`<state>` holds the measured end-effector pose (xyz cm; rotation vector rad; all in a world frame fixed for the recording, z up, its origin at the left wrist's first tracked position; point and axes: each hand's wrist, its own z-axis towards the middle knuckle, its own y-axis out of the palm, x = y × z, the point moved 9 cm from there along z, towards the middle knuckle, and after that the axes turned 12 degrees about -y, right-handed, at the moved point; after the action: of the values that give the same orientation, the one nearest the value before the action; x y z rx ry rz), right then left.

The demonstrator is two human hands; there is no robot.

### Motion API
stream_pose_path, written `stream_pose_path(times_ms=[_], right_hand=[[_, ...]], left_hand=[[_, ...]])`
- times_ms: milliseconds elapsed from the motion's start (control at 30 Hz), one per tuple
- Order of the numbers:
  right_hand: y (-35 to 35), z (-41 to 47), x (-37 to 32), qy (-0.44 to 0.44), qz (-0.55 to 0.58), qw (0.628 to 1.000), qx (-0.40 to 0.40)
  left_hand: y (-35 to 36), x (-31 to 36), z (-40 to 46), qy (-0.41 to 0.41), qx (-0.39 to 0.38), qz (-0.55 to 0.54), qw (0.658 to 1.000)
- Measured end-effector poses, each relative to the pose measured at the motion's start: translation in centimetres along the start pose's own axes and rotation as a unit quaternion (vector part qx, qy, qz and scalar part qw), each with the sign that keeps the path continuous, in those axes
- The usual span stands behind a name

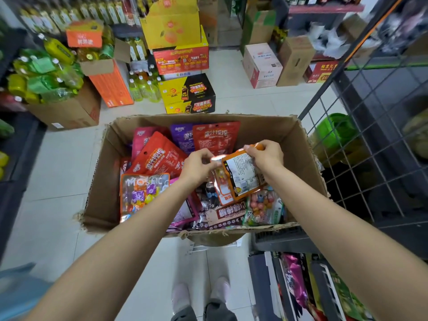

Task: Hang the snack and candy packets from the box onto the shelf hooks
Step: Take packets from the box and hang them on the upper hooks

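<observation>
Orange packet (243, 174) | both hands pinch it: left (196, 167), right (266, 156) | over box (99, 181)

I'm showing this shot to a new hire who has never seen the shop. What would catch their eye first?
Dead centre, two hands meet over an open cardboard box crammed with bright packets: the left hand and right hand both pinch an orange packet. A MOSAIC packet lies at the box's left. A wire grid rises on the right, with drink cartons stacked on the floor behind.
</observation>
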<state>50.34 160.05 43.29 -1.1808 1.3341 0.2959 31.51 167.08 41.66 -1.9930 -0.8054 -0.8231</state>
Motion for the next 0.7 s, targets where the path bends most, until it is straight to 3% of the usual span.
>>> stream_pose_path(times_ms=[100, 200, 367, 500, 633, 700], right_hand=[[-0.4, -0.2, -2.8, -0.044, 0.014, 0.999, -0.005], [-1.3, -1.4, -5.7, -0.094, 0.044, 0.995, -0.001], [-3.3, -4.4, -9.0, -0.110, 0.139, 0.984, 0.037], [-6.3, -10.4, -13.3, -0.200, 0.161, 0.963, 0.076], [-8.0, -18.4, -18.0, -0.303, 0.045, 0.946, 0.103], [-8.1, -22.0, -19.8, -0.347, -0.027, 0.933, 0.090]], left_hand=[[-0.6, 0.6, -0.9, -0.018, -0.031, -0.115, 0.993], [-2.9, 2.7, -2.4, 0.023, 0.000, -0.157, 0.987], [-8.7, 7.1, -6.5, 0.137, 0.148, -0.079, 0.976], [-13.1, 9.2, -11.1, 0.217, 0.209, -0.003, 0.954], [-15.3, 10.8, -15.7, 0.272, 0.194, 0.015, 0.942], [-14.5, 11.9, -18.4, 0.300, 0.176, 0.097, 0.932]])
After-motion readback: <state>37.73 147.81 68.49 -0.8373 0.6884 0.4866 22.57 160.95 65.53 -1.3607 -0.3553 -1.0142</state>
